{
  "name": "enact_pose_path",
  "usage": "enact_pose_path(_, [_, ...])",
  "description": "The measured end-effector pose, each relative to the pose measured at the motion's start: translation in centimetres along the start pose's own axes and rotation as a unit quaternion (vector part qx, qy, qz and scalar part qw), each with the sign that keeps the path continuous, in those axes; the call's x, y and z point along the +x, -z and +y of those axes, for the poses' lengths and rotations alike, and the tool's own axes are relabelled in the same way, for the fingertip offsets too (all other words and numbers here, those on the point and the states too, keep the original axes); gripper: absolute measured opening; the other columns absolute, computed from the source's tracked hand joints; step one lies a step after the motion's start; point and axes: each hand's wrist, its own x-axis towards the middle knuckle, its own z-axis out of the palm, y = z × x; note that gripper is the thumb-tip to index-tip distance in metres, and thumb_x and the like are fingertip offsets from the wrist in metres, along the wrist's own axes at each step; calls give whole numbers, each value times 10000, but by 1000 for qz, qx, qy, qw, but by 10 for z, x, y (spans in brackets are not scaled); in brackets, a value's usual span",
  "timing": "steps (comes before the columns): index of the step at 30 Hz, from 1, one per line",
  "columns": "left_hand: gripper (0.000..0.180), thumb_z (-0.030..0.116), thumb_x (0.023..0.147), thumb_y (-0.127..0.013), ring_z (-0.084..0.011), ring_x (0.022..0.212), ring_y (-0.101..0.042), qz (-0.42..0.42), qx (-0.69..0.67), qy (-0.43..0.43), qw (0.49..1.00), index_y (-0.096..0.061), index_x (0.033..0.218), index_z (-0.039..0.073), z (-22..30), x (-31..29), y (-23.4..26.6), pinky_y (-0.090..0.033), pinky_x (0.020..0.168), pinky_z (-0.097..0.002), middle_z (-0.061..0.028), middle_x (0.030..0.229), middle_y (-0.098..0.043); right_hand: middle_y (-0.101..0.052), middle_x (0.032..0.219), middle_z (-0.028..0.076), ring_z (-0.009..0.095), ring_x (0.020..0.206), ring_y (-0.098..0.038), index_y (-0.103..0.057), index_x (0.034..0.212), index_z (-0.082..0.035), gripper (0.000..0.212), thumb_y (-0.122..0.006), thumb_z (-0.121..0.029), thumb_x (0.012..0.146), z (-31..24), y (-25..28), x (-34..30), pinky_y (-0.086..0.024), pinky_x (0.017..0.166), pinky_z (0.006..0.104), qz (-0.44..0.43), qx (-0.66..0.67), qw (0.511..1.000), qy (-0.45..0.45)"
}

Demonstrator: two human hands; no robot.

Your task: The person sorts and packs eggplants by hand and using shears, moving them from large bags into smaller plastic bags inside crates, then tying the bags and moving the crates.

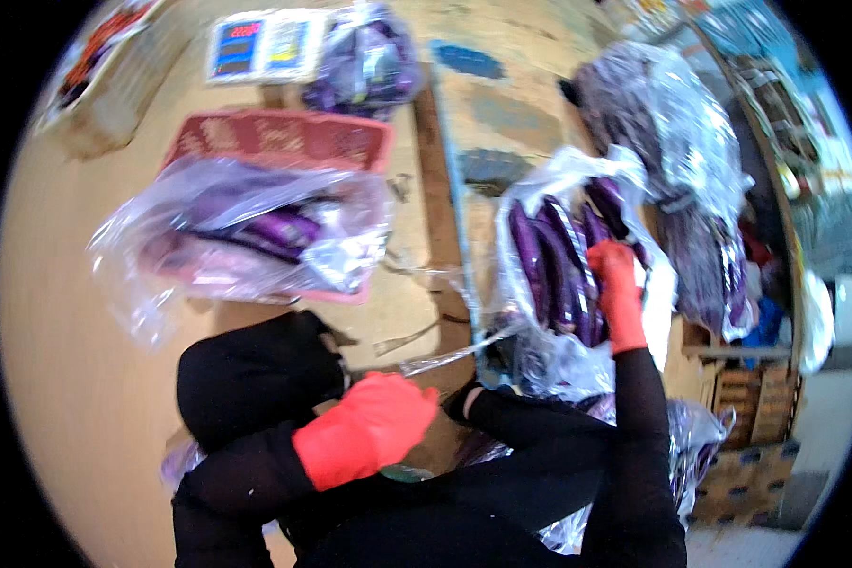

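Note:
My right hand (620,293), in a red glove, reaches into an open clear plastic bag (659,275) of long purple eggplants (557,256). Its fingers close around the lower end of one eggplant (606,204), which lies tilted at the bag's upper right. Closer to my body, my left hand (369,428), also red-gloved, is closed over my lap. A twisted strip of clear plastic (459,354) runs from beside the left hand's knuckles toward the bag; whether the fingers hold it is unclear.
At left a pink crate (279,133) holds plastic-wrapped eggplants (275,232). Behind it are a scale (265,47) and a filled bag (364,62). More bagged eggplants (667,114) crowd the right. A box (104,104) stands far left; wooden crates (748,407) stand lower right.

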Motion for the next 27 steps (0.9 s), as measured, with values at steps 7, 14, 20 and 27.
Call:
enact_pose_path(7, [525, 364, 784, -605, -328, 829, -605, -47, 45, 32, 997, -500, 1180, 36, 3, 21, -3, -488, 645, -437, -141, 915, -610, -596, 1107, 258, 361, 1082, -566, -583, 1149, 19, 642, -703, -320, 617, 80, 47, -69, -449, 923, 403, -233, -594, 717, -280])
enact_pose_path(14, [495, 324, 794, -626, -311, 890, -596, -91, 73, 40, 992, -508, 1174, 32, 10, 40, 2, -480, 695, -414, -127, 940, -610, -673, 904, 137, 293, 853, -647, -623, 1080, -51, 299, -579, -128, 794, 127, 123, -29, -501, 757, 359, 251, -435, 863, -61])
enact_pose_path(20, [512, 331, 759, -648, -321, 875, -600, -144, 50, 75, 986, -493, 1153, 44, 1, 58, -6, -498, 689, -432, -135, 924, -595, -614, 1091, 208, 357, 1027, -577, -540, 1205, -33, 447, -566, -285, 836, 134, 66, 23, -445, 903, 406, 156, -454, 877, 15])
enact_pose_path(27, [517, 335, 749, -650, -320, 865, -595, -111, 66, 74, 989, -496, 1153, 53, 1, 58, -11, -503, 662, -441, -133, 908, -591, -549, 1193, 245, 383, 1116, -532, -458, 1264, -29, 545, -494, -414, 880, 139, 48, 42, -415, 945, 438, 142, -412, 894, -102])
